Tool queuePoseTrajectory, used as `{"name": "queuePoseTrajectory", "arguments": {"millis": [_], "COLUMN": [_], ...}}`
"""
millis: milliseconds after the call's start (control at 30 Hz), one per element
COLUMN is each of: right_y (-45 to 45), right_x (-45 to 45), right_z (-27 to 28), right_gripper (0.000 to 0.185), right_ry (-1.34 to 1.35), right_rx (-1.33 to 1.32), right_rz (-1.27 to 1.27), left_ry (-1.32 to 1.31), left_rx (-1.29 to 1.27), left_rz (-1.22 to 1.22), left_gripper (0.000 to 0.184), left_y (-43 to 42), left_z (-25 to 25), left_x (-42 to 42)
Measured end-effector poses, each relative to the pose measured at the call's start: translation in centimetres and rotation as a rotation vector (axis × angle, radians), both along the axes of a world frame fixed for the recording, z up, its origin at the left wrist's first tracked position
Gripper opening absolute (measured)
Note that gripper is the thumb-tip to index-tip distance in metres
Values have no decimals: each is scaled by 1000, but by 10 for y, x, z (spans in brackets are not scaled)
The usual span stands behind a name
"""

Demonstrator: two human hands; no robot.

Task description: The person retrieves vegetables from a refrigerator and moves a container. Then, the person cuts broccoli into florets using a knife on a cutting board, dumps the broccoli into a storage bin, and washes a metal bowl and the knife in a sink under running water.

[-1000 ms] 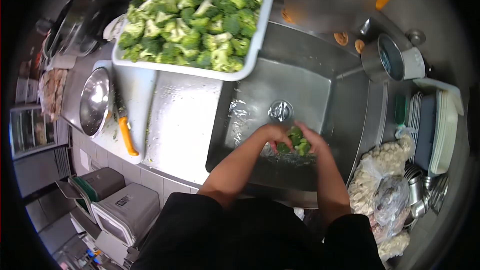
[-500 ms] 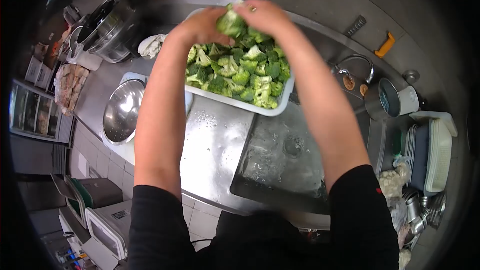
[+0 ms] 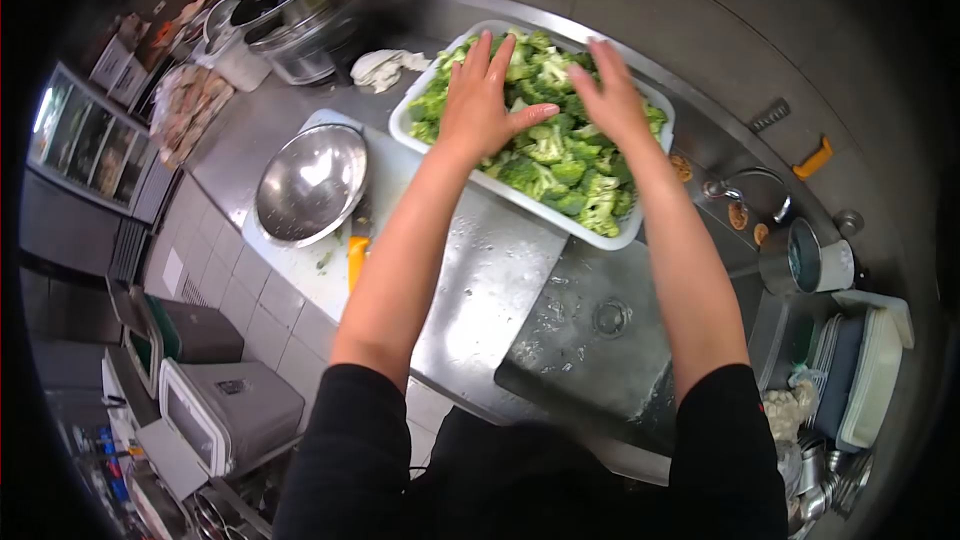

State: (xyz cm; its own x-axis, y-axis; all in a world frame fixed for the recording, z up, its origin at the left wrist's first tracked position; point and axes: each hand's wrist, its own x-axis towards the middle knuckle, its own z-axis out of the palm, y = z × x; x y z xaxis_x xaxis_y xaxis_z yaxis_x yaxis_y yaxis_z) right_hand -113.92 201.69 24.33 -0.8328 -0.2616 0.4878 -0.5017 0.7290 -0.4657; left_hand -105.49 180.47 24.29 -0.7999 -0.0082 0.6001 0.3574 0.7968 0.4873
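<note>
Cut broccoli florets [image 3: 555, 145] fill a white plastic basket [image 3: 627, 237] at the back of the steel counter, partly over the sink. My left hand [image 3: 485, 105] lies over the left part of the broccoli, fingers spread and thumb stretched to the right. Over the right part is my right hand [image 3: 612, 100], its fingers apart and slightly blurred. Neither hand holds a floret. Whether the palms press on the broccoli, I cannot tell.
Left of my arm, a steel bowl [image 3: 313, 185] rests on a white cutting board [image 3: 335, 275] beside a yellow handle [image 3: 357, 258]. A sink [image 3: 600, 340] lies below the basket, with a faucet [image 3: 760, 180] at right. A white cloth [image 3: 388, 68] sits behind the board.
Both hands have let go of the broccoli they held together above the basket and moved apart, now spread over the florets. The view has shifted, showing more of the cutting board.
</note>
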Motion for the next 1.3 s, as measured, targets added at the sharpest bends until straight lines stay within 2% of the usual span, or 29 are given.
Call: {"name": "queuePoseTrajectory", "arguments": {"millis": [100, 133, 167, 200, 233, 267, 300, 333, 367, 400, 467, 500, 533, 567, 600, 633, 700, 767, 833, 867, 900, 967, 1000, 1033, 1067, 1133, 1167, 1233, 1300], "right_y": [42, 66, 89, 119, 154, 190, 221, 251, 286, 306, 324, 331, 337, 342, 345, 346, 354, 367, 368, 368, 365, 361, 356, 354, 352, 353, 368, 390, 414], "right_x": [77, 98, 112, 125, 133, 140, 141, 135, 125, 113, 94, 88, 83, 79, 77, 77, 73, 69, 65, 57, 46, 48, 54, 62, 75, 103, 107, 133, 165], "right_z": [8, -4, -30, -58, -81, -98, -112, -122, -126, -127, -99, -88, -89, -94, -100, -106, -115, -125, -129, -127, -122, -108, -99, -91, -83, -72, -91, -109, -123], "right_gripper": [49, 45, 38, 35, 33, 34, 35, 35, 37, 39, 41, 42, 42, 44, 46, 46, 46, 46, 32, 32, 30, 29, 31, 35, 35, 43, 49, 52, 49], "right_ry": [133, 141, 142, 34, -34, -96, -156, -139, 59, 237, 238, 238, 236, 99, -41, -45, -386, -421, -155, -160, -294, -427, -591, -739, -740, -919, -897, -862, -871], "right_rx": [-239, -295, -363, -466, -418, -402, -399, -399, -176, 46, 121, 200, 195, 337, 475, 469, 564, 559, 363, 357, 233, 109, -232, -573, -577, -546, -492, -458, -513], "right_rz": [65, 41, 18, -95, -206, -373, -521, -553, -677, -769, -739, -699, -709, -696, -678, -687, -794, -769, -810, -813, -711, -621, -445, -252, -260, -305, -290, -394, -442], "left_ry": [124, 261, 496, 308, 296, 270, 239, 97, -60, -59, -527, -530, -508, -487, -402, -347, -329, -319, -322, -311, -458, -659, -747, -839, -978, -906, -850, -1111, -1231], "left_rx": [317, 476, 371, 601, 358, 84, 144, 466, 780, 774, 1405, 1397, 1413, 1429, 1390, 1344, 1368, 1313, 1098, 1037, 915, 755, 588, 568, 464, 548, 526, 759, 892], "left_rz": [37, 90, 404, 465, 796, 991, 1119, 1112, 1083, 1074, 581, 574, 533, 492, 533, 517, 404, 373, 334, 318, 242, 168, 131, 21, -5, -301, -348, -321, -334], "left_gripper": [70, 57, 50, 48, 53, 58, 62, 63, 64, 64, 47, 47, 37, 27, 20, 18, 19, 22, 23, 25, 31, 40, 41, 42, 41, 38, 38, 38, 36], "left_y": [-30, -57, -82, -142, -163, -219, -245, -259, -265, -270, -277, -292, -308, -314, -303, -307, -261, -222, -164, -135, -74, 2, 63, 110, 157, 214, 242, 284, 310], "left_z": [-12, -48, -63, -101, -96, -129, -153, -158, -160, -157, -153, -169, -196, -208, -197, -191, -131, -84, -47, -42, -8, -13, 3, -2, 1, -90, -101, -145, -174], "left_x": [91, 108, 133, 154, 175, 187, 191, 190, 179, 178, 172, 164, 152, 145, 148, 156, 167, 179, 190, 194, 201, 195, 192, 183, 174, 136, 126, 95, 71]}}
